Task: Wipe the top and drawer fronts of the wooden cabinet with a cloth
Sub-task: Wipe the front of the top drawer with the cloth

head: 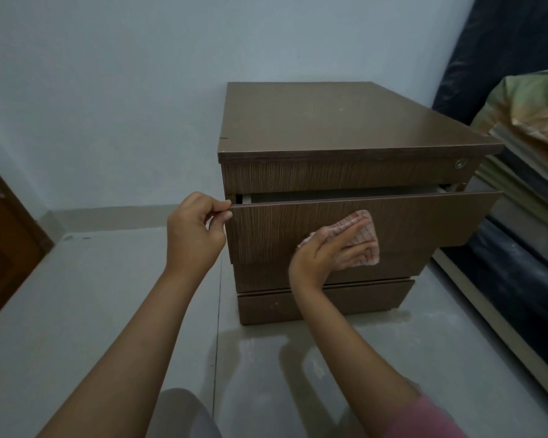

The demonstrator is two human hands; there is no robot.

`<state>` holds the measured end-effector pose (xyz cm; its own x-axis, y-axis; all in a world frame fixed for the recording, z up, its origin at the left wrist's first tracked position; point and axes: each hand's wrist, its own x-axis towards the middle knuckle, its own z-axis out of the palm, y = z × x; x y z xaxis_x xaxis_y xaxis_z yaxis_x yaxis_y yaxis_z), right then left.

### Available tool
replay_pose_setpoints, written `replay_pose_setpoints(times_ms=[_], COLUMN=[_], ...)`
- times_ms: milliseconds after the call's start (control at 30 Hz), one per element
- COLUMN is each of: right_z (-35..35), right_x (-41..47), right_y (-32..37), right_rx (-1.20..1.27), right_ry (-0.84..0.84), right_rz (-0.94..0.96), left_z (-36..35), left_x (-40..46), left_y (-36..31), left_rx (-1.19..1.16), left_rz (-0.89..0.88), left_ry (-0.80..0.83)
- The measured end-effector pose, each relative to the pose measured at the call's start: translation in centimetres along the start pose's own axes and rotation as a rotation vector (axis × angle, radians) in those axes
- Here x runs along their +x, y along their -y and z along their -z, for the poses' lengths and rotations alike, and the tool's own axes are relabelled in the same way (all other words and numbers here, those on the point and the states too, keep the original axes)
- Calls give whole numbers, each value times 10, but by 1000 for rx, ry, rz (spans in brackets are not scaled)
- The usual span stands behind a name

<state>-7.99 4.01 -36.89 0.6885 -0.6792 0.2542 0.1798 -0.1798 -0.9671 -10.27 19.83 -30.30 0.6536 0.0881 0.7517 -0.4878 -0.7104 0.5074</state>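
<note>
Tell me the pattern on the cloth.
White with a red-orange check grid, seen in the head view: the cloth.

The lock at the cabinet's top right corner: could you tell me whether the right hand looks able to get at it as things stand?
Probably yes. The lock sits exposed above the pulled-out drawer front, and the right hand, pressing the checked cloth there, has nothing between it and the lock.

Single head-worn view, wide-angle, looking forward and down from above the person's arms. It faces the front and top of the wooden cabinet (345, 172) at close range, floor (108, 295) below, wall (108, 90) behind.
</note>
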Motion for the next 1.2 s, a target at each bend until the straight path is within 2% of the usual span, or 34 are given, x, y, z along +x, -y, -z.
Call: replay_pose_setpoints(times_ms=[367,767,933,1033,1200], right_z=[26,20,26,34,47], right_x=[83,99,106,110,115], right_y=[5,-2,-14,-23,-32], right_rx=[-131,-114,-79,-111,-244], right_ry=[-126,-82,-5,27,-27], right_rz=[67,104,140,210,227], left_z=[-16,-32,-34,-36,-36], left_x=[10,21,19,19,18], left_y=[5,17,20,21,22], left_rx=[16,41,32,19,21], left_rz=[45,62,45,53,40], left_ry=[-57,-92,-106,-109,-112])
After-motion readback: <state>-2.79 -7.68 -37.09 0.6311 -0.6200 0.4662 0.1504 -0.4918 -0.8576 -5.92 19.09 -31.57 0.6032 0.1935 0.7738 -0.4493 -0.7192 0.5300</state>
